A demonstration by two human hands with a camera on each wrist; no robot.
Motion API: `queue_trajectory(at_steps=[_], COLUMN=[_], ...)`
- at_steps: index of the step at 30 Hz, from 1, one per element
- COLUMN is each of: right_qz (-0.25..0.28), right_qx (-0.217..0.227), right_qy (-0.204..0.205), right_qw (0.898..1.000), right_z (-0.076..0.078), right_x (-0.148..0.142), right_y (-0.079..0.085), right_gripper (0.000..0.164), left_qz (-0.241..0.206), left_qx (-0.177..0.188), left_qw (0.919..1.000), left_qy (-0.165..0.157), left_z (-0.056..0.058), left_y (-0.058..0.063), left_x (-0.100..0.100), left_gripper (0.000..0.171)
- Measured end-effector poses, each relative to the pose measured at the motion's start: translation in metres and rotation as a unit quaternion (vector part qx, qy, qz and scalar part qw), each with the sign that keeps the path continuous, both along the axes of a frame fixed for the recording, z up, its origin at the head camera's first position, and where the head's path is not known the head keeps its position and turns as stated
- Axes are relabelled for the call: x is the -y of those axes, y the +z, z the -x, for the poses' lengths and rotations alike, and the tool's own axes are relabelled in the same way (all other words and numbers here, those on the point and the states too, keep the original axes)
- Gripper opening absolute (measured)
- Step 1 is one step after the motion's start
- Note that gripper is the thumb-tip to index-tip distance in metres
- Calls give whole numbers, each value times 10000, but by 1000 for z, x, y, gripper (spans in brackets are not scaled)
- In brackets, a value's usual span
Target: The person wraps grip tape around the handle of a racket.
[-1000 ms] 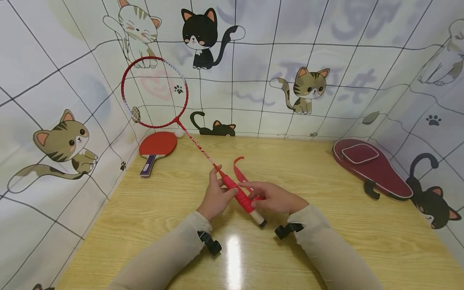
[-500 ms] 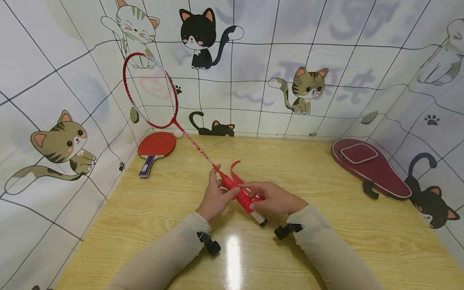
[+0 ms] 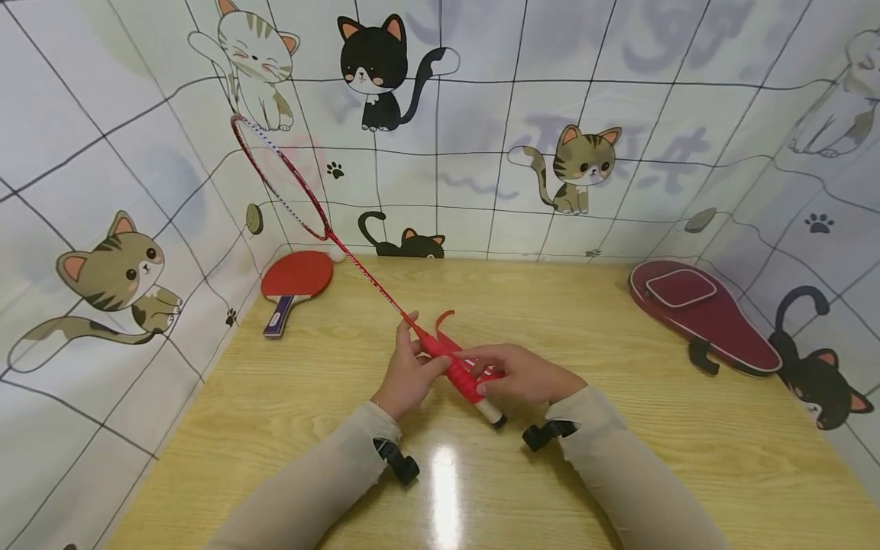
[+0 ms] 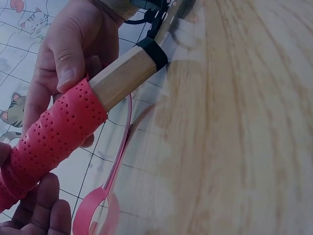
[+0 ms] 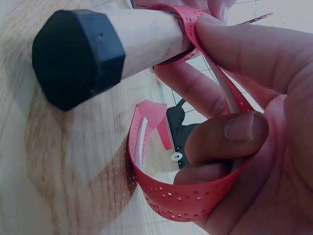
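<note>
A red badminton racket [image 3: 374, 281] slants up to the left, its head raised before the wall. My left hand [image 3: 410, 376] holds the upper handle between thumb and fingers. Red perforated grip tape [image 4: 58, 132] winds round most of the handle. Below its last turn, bare wood [image 4: 124, 76] shows, then a black end cap [image 5: 73, 58]. At that last turn, my right hand [image 3: 517, 374] presses the tape with the thumb. The loose tape [image 5: 183, 198] loops through its curled fingers, and its tail hangs behind the handle toward the table.
A red table tennis bat [image 3: 299, 275] lies at the back left, with a white ball [image 3: 338, 253] by it. At the back right rests a dark red bat case [image 3: 708, 313]. Cat-print walls [image 3: 474, 114] border the wooden table [image 3: 309, 367].
The racket has turned about its shaft, its head going from nearly face-on to nearly edge-on. The loose tape's tail has shifted slightly down and left. Both hands stay at the handle.
</note>
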State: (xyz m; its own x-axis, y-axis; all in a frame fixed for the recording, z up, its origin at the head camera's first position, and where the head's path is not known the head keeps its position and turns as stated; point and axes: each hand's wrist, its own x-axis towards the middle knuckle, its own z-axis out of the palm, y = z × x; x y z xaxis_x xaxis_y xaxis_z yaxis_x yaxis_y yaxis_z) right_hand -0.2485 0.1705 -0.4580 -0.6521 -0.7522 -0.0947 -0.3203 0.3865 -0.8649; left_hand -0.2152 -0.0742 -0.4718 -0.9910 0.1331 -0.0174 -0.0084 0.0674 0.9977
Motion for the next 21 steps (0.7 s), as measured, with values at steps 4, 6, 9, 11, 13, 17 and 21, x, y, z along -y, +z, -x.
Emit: queue_trajectory(at_steps=[4,6,9,11,13,17,21], right_qz=[16,0,-84,-150,-214,-336,-353], right_qx=[111,182,185,138,92,-46,-50], right_qy=[39,27,-55,-136,-210,-266,-233], right_qw=[9999,9998,9998,9997,9995,9991,9991], right_z=[0,-1,-2,-3,-4,-5,-4], right_x=[0,0,1,2,2,3,2], right_y=[-1,0,1,1,2,2,1], right_gripper=[68,69,69,70,72,73,72], left_qz=[32,65,145,236,315,390,337], left_qx=[-31,-38,3,50,84,173,229], left_qw=[10000,10000,9999,9997,9995,9991,9992], left_qy=[-7,-10,-3,-4,-30,-28,-8], left_z=[1,1,1,1,0,-1,-1], left_y=[1,1,1,0,1,2,3], left_x=[1,1,2,2,2,2,1], left_gripper=[94,94,96,99,103,107,103])
